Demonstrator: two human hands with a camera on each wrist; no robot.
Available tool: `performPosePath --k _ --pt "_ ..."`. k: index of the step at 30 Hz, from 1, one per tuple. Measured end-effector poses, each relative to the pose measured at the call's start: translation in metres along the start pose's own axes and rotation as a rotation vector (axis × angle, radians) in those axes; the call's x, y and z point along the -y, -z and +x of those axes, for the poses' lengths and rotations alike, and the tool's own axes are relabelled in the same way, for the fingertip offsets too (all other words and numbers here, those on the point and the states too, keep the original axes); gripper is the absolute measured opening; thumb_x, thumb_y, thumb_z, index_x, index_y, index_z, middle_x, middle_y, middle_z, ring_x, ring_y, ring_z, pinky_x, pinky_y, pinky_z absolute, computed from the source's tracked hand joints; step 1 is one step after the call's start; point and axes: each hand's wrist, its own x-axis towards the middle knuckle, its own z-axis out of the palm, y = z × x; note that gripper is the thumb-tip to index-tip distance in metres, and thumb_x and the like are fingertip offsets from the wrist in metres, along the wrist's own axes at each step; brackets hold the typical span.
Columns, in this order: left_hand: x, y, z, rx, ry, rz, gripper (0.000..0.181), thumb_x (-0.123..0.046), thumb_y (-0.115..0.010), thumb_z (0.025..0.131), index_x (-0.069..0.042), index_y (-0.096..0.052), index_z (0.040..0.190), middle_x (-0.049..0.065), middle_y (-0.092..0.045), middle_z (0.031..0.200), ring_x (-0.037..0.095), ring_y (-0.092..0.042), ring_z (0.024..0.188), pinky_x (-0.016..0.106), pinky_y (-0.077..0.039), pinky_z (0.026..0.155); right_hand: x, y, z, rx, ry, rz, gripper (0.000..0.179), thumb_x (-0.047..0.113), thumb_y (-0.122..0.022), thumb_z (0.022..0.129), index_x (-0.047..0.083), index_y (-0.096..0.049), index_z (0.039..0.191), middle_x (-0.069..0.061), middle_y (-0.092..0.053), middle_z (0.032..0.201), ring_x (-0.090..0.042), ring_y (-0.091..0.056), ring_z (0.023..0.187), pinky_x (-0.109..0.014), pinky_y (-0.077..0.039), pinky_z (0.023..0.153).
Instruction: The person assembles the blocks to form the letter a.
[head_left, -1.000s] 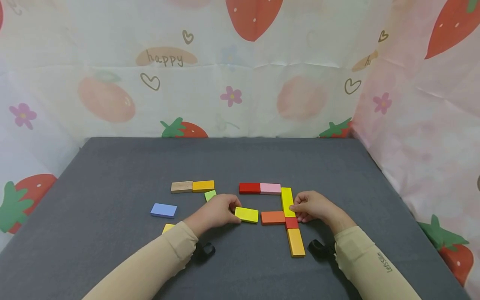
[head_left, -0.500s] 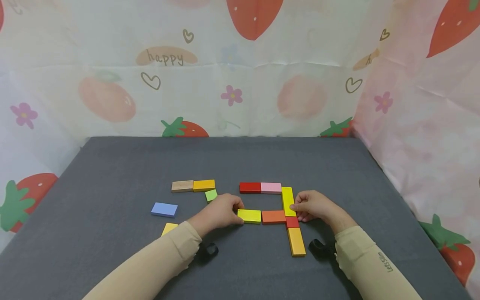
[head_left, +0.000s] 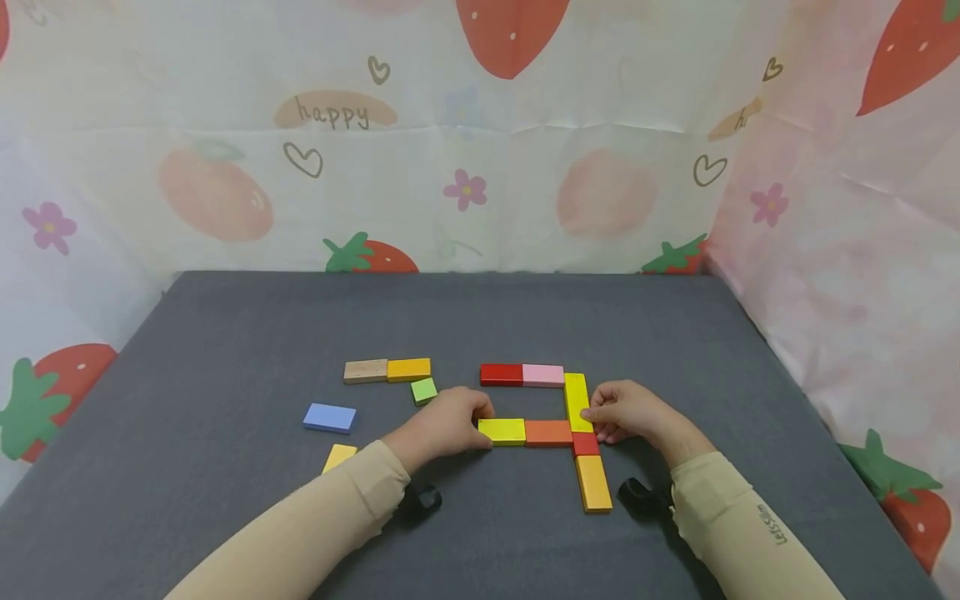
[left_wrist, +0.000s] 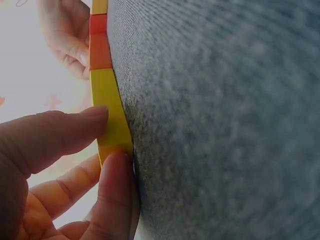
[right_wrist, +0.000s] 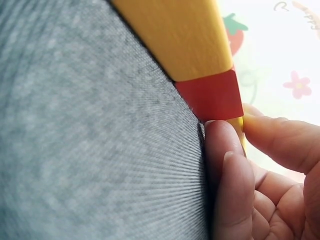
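In the head view, my left hand [head_left: 447,427] pinches the left end of a flat yellow wooden block [head_left: 502,432] lying on the grey cloth. The block's right end meets an orange block [head_left: 547,433], which touches a small red block [head_left: 586,444]. Fingers of my right hand [head_left: 637,418] hold the right edge of a long yellow block [head_left: 575,398] just above that red one. A golden-yellow block [head_left: 593,485] extends from the red one toward me. The left wrist view shows thumb and finger at the end of the yellow block [left_wrist: 112,110].
Dark red [head_left: 501,375] and pink [head_left: 543,376] blocks join the long yellow block's far end. To the left lie natural wood [head_left: 365,372], amber [head_left: 408,370], green [head_left: 423,391] and blue [head_left: 329,417] blocks. My left sleeve partly covers a pale yellow block [head_left: 340,457].
My left hand has slid the yellow block to the right, closing the gap to the orange block. The right hand stays at the long yellow block.
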Motion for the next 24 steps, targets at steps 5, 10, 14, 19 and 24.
performPosePath --k 5,10,14,19,24 --pt "-0.0016 -0.0009 0.0009 0.000 -0.012 0.021 0.020 -0.015 -0.078 0.081 -0.013 -0.068 0.098 0.000 -0.060 0.087 0.017 -0.052 0.083 0.033 -0.049 0.081 0.0008 -0.0002 -0.0016 0.000 0.001 -0.008 0.018 0.022 -0.070 0.090 0.007 -0.061 0.088 -0.004 -0.062 0.074 -0.016 -0.060 0.062 -0.024 -0.053 0.061" --pt "-0.0017 -0.0010 0.0004 -0.002 -0.009 0.021 0.021 -0.015 -0.079 0.080 -0.014 -0.069 0.099 -0.001 -0.061 0.088 0.017 -0.053 0.083 0.033 -0.049 0.082 0.0006 -0.0004 -0.0007 -0.003 -0.001 -0.013 0.018 0.023 -0.070 0.090 0.007 -0.061 0.088 -0.004 -0.062 0.074 -0.015 -0.060 0.062 -0.024 -0.053 0.060" --pt "-0.0023 -0.0002 -0.0010 -0.001 -0.007 0.017 0.022 -0.015 -0.079 0.080 -0.014 -0.068 0.098 0.000 -0.062 0.088 0.017 -0.053 0.083 0.033 -0.049 0.082 0.0002 -0.0003 -0.0002 -0.003 -0.003 -0.013 0.018 0.023 -0.070 0.090 0.007 -0.061 0.088 -0.004 -0.062 0.074 -0.015 -0.060 0.062 -0.024 -0.054 0.060" --pt "-0.0027 -0.0005 -0.0024 0.003 -0.003 0.022 0.022 -0.016 -0.079 0.080 -0.014 -0.068 0.098 0.000 -0.062 0.088 0.017 -0.053 0.083 0.033 -0.050 0.082 -0.0002 -0.0004 -0.0005 -0.003 -0.009 -0.012 0.020 0.025 -0.070 0.089 0.007 -0.061 0.089 -0.004 -0.062 0.075 -0.016 -0.060 0.063 -0.024 -0.054 0.061" --pt "-0.0044 -0.0004 -0.0038 0.002 -0.008 0.028 0.022 -0.016 -0.078 0.081 -0.013 -0.069 0.101 0.000 -0.062 0.089 0.018 -0.053 0.084 0.034 -0.050 0.083 -0.0003 -0.0007 -0.0012 -0.005 -0.010 -0.017 0.020 0.025 -0.071 0.089 0.007 -0.061 0.089 -0.004 -0.062 0.075 -0.017 -0.060 0.064 -0.024 -0.053 0.062"
